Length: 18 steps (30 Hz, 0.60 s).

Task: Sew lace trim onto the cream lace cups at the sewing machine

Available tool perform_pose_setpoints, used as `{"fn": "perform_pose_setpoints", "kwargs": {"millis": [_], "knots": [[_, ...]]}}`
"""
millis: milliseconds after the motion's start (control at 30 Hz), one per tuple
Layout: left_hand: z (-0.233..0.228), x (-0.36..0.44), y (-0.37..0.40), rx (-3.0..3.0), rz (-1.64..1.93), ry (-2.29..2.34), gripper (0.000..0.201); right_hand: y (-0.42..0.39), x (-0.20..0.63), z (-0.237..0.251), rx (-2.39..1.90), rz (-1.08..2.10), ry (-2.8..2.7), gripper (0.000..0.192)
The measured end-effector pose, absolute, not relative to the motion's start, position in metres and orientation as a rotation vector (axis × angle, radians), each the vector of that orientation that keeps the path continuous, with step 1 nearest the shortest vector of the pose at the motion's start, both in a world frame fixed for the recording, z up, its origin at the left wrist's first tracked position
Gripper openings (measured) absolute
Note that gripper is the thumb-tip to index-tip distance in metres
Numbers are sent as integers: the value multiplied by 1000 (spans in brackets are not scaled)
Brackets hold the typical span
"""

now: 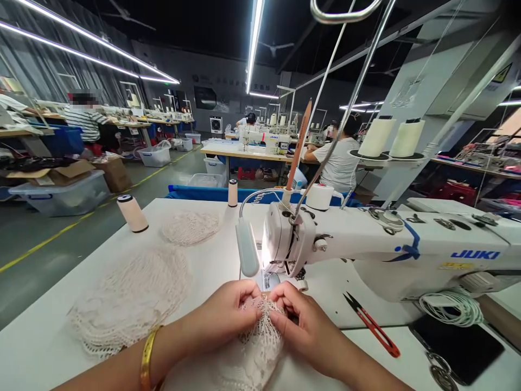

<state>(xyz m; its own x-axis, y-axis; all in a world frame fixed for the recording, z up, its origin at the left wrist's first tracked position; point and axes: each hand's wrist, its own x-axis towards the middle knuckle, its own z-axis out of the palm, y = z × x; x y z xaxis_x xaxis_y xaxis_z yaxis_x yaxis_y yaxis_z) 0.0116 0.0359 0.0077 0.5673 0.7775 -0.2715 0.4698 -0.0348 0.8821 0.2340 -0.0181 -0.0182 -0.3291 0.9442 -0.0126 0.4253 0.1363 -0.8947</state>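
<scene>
- Across the aisle to your left, a clear plastic bin (65, 198) sat on the floor with flattened cardboard (61, 171) over it; a smaller clear tub (154, 156) further back held something pale that I could not make out.
- The room was a long sewing hall under strip lights (254, 43), with other people seated at benches well beyond your table.
- Your white table (49, 336) carried the Juki sewing machine (366, 244) along its right side, two large thread cones (391, 138) on the stand behind it, and a stack of cream lace pieces (130, 296) toward the left edge, a smaller stack (190, 227) behind that.
- A thread spool (132, 213) stood near the far left corner; red thread snips (372, 326) lay near the front edge, right of your hands.
- The cream lace piece (260, 342), openwork and crumpled, lay at the front edge just before the needle.
- Your left hand (226, 317) and right hand (305, 326) were both pinched shut on its top edge, fingertips nearly meeting.
</scene>
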Motion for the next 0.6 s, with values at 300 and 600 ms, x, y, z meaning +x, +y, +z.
{"fn": "perform_pose_setpoints", "kwargs": {"millis": [300, 600], "knots": [[1, 15, 30, 1743, 439, 923, 40, -20, 231, -22, -1292, 1077, -1786, 34], [-9, 18, 26, 1903, 599, 1023, 27, -18, 227, -30, -1282, 883, -1858, 27]]}}
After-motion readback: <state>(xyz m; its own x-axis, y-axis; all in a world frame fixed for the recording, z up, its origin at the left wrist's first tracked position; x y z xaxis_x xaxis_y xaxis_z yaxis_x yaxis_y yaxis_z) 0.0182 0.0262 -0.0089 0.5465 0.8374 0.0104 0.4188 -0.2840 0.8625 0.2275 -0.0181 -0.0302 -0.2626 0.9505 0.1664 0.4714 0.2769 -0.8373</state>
